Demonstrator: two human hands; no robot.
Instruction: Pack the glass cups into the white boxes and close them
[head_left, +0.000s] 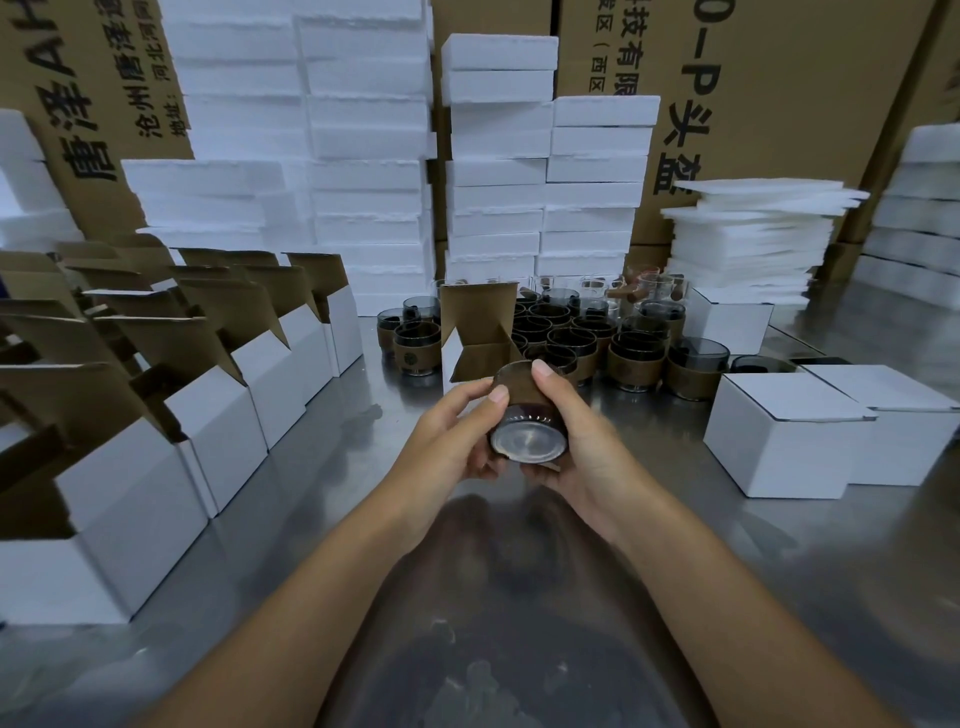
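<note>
A dark glass cup (527, 434) with a brown sleeve is held tilted, its clear base toward me, above the steel table. My left hand (452, 436) grips its left side and my right hand (571, 441) grips its right side, thumb over the rim. Just behind it stands an open white box (453, 358) with brown flaps raised; the cup's mouth points at its opening. Several more sleeved glass cups (571, 338) stand grouped behind the box.
A row of open white boxes (218, 415) lines the left side. Closed white boxes (784, 431) sit at the right. Stacks of white foam blocks (498, 171), foam sheets (748, 234) and large cardboard cartons (779, 78) fill the back. The steel table (727, 545) reflects my arms.
</note>
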